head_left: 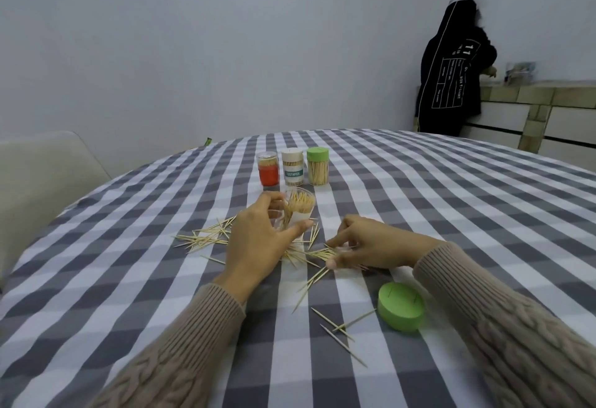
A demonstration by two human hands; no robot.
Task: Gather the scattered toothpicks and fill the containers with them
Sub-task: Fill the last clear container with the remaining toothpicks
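Observation:
My left hand (258, 243) grips a clear open container (298, 206), tilted toward me and partly full of toothpicks. My right hand (364, 244) pinches a small bunch of toothpicks (319, 254) lying on the checked tablecloth (419, 201), just right of the container. More scattered toothpicks (206, 235) lie to the left of my left hand, and a few loose toothpicks (338, 330) lie nearer to me. Three filled containers stand in a row behind: a red one (268, 169), a white labelled one (293, 167) and a green-lidded one (317, 166).
A loose green lid (401, 306) lies on the cloth near my right forearm. A pale chair (42, 169) stands at the table's left. A person in a dark hoodie (451, 72) stands at a counter at the back right.

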